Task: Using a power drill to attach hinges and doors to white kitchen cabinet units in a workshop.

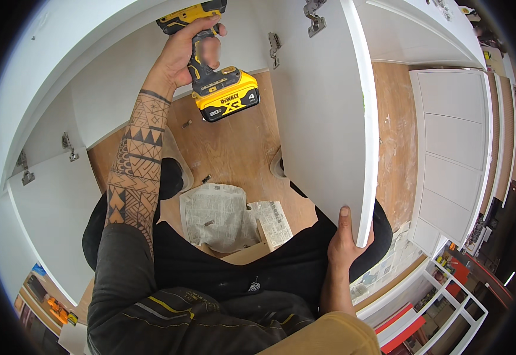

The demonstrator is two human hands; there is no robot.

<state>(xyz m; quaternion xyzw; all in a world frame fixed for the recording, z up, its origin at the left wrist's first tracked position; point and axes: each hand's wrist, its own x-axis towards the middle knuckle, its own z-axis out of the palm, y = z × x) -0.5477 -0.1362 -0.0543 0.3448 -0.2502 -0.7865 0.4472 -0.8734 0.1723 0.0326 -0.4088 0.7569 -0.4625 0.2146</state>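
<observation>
My left hand [182, 52] is wrapped round the grip of a yellow and black cordless drill [228, 97]. The drill's head reaches the upper edge of the picture, so its tip is out of sight. Its battery points down toward me. On the right, my right hand [342, 251] grips the near lower corner of a white cabinet door [329, 130], thumb on the face toward the left. The fingers behind the door are mostly hidden. Metal hinges [315, 21] show near the far end of this door, with another hinge [274, 50] beside them.
Another white door [51, 219] with hinges [68, 145] stands at the left. Between my legs, newspaper [213, 213] and a cardboard piece [249, 253] lie on the wood-look surface [228, 148], with small metal parts [207, 178] nearby. White panels [453, 154] stand at the right.
</observation>
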